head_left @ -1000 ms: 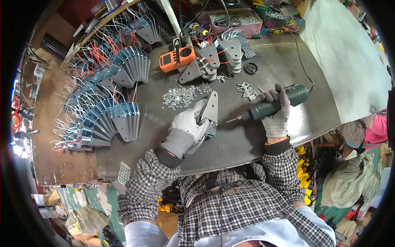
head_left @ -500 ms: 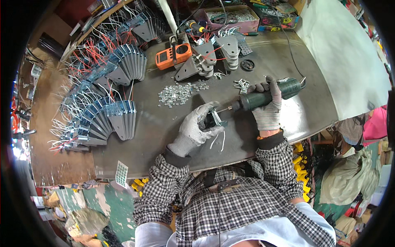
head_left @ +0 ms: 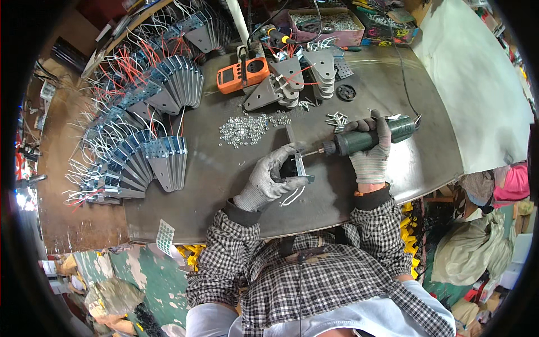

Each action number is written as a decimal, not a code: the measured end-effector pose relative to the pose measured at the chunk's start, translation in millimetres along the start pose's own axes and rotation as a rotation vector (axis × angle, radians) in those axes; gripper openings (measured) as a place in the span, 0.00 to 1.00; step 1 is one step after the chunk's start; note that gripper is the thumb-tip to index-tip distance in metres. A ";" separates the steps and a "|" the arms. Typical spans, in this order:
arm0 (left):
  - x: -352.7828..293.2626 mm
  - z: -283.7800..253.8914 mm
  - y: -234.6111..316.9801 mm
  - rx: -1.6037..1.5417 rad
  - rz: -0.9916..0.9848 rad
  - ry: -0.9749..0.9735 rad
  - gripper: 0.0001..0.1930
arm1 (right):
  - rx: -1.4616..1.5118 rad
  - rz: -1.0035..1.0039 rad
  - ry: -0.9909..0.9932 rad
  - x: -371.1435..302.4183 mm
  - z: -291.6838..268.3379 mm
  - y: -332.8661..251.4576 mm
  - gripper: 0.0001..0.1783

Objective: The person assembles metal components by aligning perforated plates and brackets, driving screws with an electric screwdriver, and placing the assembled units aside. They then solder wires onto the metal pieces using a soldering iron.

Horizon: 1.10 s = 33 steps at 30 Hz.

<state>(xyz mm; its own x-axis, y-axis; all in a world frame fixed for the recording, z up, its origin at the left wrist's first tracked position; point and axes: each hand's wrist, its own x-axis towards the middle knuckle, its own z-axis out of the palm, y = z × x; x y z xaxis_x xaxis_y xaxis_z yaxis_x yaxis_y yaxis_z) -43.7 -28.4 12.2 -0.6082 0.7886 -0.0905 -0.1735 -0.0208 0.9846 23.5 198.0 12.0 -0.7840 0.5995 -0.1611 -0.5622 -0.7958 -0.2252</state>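
Bracket | clasped in left hand | left of right hand, wrapped around power driver

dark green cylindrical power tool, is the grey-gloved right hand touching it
Touching: the head view plainly shows the right hand gripping the power tool around its body.

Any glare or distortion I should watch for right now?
Head view: white glare on the table beside the right hand; head view: fisheye bends the table's front edge, corners black; head view: far left rim blown out; head view: the bit shows, but its contact with the bracket is too small to judge.
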 end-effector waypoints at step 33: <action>-8.2 -120.8 25.5 1.353 -0.222 0.531 0.05 | 0.072 0.052 -0.077 2.3 -10.3 4.9 0.14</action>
<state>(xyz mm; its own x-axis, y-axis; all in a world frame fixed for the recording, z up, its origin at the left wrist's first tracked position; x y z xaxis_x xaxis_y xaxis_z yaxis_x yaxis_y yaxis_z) -136.6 -109.6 20.0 -0.9254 0.3790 -0.0037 0.3601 0.8823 0.3030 21.7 196.3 0.6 -0.8288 0.5512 -0.0961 -0.5357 -0.8313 -0.1485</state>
